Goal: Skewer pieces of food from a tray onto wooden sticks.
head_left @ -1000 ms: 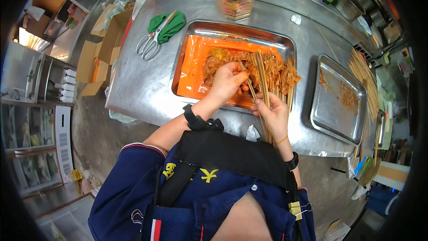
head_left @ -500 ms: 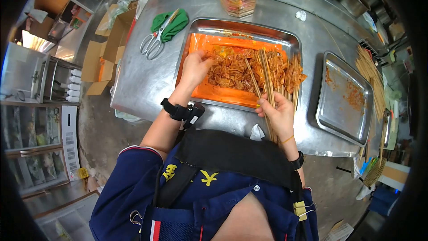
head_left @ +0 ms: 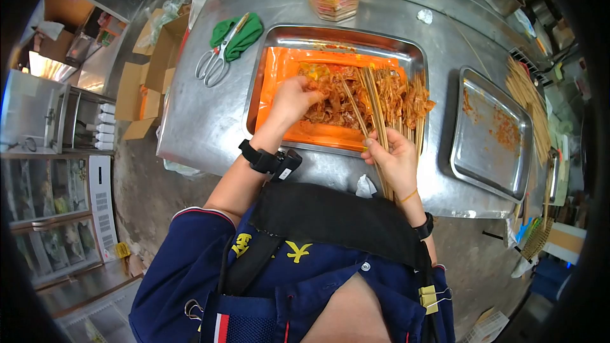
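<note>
My right hand (head_left: 398, 157) is closed round a small bundle of bamboo skewers (head_left: 379, 111), which slant up over the tray. One skewer (head_left: 353, 104) stands apart from the bundle and leans left. My left hand (head_left: 296, 100) has its fingertips pinched together on the saucy red-brown meat slices (head_left: 330, 114); the exact piece is partly hidden. The slices lie on an orange plastic sheet (head_left: 270, 82) inside a deep metal tray (head_left: 419, 54). Loaded meat skewers (head_left: 416, 103) lie along the tray's right side, their sticks pointing toward me.
Scissors (head_left: 216, 63) and a green cloth (head_left: 244, 37) lie left of the tray. Behind it stands a clear container (head_left: 333, 1). On the right are a second metal tray (head_left: 486, 168) with sauce scraps and a pile of bare skewers (head_left: 526, 98). Crumpled tissue (head_left: 365, 187) lies near the front edge.
My left hand has moved right and slightly down, deeper over the meat slices. My right hand keeps its hold on the skewers in nearly the same place.
</note>
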Tool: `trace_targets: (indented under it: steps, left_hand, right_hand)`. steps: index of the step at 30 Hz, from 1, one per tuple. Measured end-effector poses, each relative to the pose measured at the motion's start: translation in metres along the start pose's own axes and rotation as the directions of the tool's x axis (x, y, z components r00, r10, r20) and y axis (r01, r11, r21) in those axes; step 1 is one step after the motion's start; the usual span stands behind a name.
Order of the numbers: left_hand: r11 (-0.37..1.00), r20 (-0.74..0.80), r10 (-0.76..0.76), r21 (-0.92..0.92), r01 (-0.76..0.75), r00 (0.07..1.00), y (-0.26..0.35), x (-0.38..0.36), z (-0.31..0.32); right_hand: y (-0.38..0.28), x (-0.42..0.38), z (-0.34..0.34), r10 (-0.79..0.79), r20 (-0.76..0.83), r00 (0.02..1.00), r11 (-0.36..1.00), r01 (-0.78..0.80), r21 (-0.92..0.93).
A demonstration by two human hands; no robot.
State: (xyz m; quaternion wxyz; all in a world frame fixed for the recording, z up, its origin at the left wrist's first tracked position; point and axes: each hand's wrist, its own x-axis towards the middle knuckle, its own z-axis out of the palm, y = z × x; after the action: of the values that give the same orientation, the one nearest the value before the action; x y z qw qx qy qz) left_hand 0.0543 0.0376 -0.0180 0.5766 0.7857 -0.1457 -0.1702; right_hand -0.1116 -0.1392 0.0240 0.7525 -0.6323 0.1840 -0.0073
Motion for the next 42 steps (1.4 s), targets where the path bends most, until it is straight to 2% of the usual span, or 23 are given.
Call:
trace_targets:
  steps: [1, 3, 7, 12, 18, 27, 36, 39, 42]
  left_hand:
    - [0.996, -0.018, -0.064, -0.07, 0.063, 0.998, -0.006, 0.0, -0.002]
    - [0.96, -0.037, -0.193, -0.215, 0.181, 0.98, 0.036, -0.012, -0.003]
    - [0.912, 0.003, -0.248, -0.337, 0.234, 0.969, 0.018, -0.002, -0.005]
    - [0.831, 0.026, -0.251, -0.508, 0.229, 0.968, 0.031, -0.005, 0.003]
    - [0.853, -0.006, -0.185, -0.499, 0.157, 0.983, 0.034, -0.002, 0.009]
    - [0.869, -0.176, -0.103, -0.495, 0.003, 0.979, 0.044, 0.002, 0.025]
    - [0.812, -0.18, -0.021, -0.577, -0.088, 0.983, 0.06, -0.005, 0.024]
    - [0.838, -0.252, 0.155, -0.479, -0.262, 0.955, 0.061, -0.012, 0.026]
    - [0.876, -0.304, 0.212, -0.363, -0.319, 0.929, 0.063, -0.018, 0.028]
  right_hand:
    - [0.0, 0.0, 0.0, 0.004, 0.004, 1.0, 1.0, -0.004, -0.007]
    - [-0.001, 0.0, 0.001, 0.008, 0.009, 1.0, 1.0, -0.008, -0.024]
    - [0.002, 0.0, 0.001, 0.007, 0.01, 1.0, 0.999, -0.007, -0.032]
    - [0.004, 0.001, 0.001, -0.001, 0.013, 1.0, 1.0, 0.001, -0.031]
    - [0.005, 0.0, 0.003, -0.003, 0.025, 1.0, 0.999, 0.004, -0.035]
    - [0.004, -0.001, 0.002, -0.009, 0.048, 0.999, 0.998, 0.012, -0.064]
    - [0.004, -0.001, 0.003, -0.024, 0.025, 0.999, 0.995, 0.026, -0.096]
    - [0.003, 0.0, 0.004, -0.019, 0.016, 1.0, 0.996, 0.02, -0.088]
    - [0.007, 0.0, 0.003, -0.019, 0.012, 1.0, 0.996, 0.021, -0.09]
